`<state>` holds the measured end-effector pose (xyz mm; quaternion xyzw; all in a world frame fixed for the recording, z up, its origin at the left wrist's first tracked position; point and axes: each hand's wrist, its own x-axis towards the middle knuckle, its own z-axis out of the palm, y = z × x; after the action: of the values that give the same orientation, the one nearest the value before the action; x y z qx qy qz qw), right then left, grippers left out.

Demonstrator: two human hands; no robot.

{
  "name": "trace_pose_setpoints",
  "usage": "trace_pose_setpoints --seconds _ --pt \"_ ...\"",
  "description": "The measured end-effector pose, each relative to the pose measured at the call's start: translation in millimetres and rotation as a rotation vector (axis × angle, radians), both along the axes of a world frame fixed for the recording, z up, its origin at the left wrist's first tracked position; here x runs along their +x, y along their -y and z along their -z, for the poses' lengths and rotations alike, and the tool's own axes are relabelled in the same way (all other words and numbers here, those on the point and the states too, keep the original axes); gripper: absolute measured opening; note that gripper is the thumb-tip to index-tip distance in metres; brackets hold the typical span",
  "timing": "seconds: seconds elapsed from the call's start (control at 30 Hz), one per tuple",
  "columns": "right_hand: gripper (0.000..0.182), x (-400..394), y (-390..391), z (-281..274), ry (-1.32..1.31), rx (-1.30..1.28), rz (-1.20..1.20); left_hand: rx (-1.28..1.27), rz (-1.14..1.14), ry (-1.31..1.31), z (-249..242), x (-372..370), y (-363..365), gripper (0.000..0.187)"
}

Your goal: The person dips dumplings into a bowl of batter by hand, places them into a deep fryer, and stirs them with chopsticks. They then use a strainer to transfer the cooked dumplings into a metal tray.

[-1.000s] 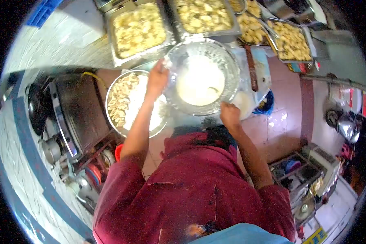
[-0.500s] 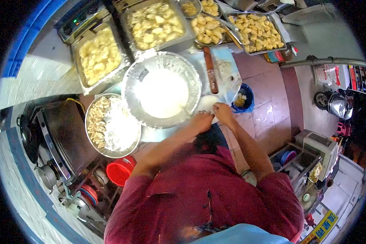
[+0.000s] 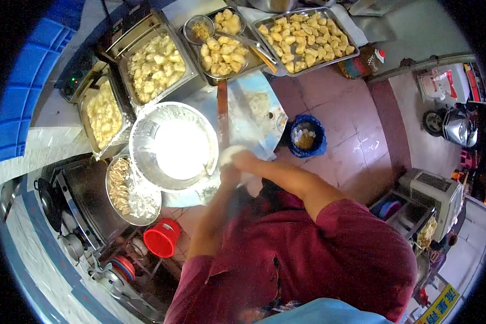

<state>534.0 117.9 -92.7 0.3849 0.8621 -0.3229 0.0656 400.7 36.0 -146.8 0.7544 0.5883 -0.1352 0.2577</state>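
My right hand (image 3: 244,162), blurred by motion, overlaps the near edge of a pale round piece (image 3: 231,153). Close beside it, my left hand (image 3: 230,177) is partly covered by the right one, its fingers smeared. To their left stands a big metal bowl (image 3: 206,129) with bright white contents. Farther left, a smaller metal bowl (image 3: 125,215) contains pale brown pieces and white powder. A brown wooden stick (image 3: 222,105) lies just beyond my hands on the light blue, white-dusted work surface (image 3: 254,129).
Two square metal pans (image 3: 191,73) of pale chunks stand at the back left. Plates of chunks (image 3: 223,56) and a metal tray (image 3: 356,49) are at the back. A blue-lined bin (image 3: 321,146) is right of the table; a red bucket (image 3: 162,238) stands lower left.
The camera view has turned, so the bowls and pans sit farther left. Both hands appear farther left with the pale round piece; they have come together, the right now overlapping the left.
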Motion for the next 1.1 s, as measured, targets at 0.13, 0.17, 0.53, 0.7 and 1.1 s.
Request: trace_pose_setpoints --seconds 0.13,0.17,0.53,0.7,1.1 --pt "0.024 5.9 3.8 -12.0 -0.23 0.16 0.045 0.222 -0.061 0.081 13.1 -3.1 9.7 0.024" --pt "0.027 9.2 3.1 -16.9 -0.212 0.198 0.022 0.078 -0.175 0.043 -38.1 6.2 -5.0 0.024" --pt "0.014 78.4 -82.7 -79.6 -0.179 0.285 0.574 -0.049 -0.206 0.022 -76.6 22.1 -15.3 0.033" --pt "0.027 128.3 -240.9 -130.7 -0.358 0.455 1.05 0.083 -0.649 0.119 -70.3 43.4 -10.0 0.04" --pt "0.038 81.2 -457.8 -80.1 -0.264 -0.376 0.576 0.3 -0.93 0.18 -125.5 79.1 -8.3 0.041"
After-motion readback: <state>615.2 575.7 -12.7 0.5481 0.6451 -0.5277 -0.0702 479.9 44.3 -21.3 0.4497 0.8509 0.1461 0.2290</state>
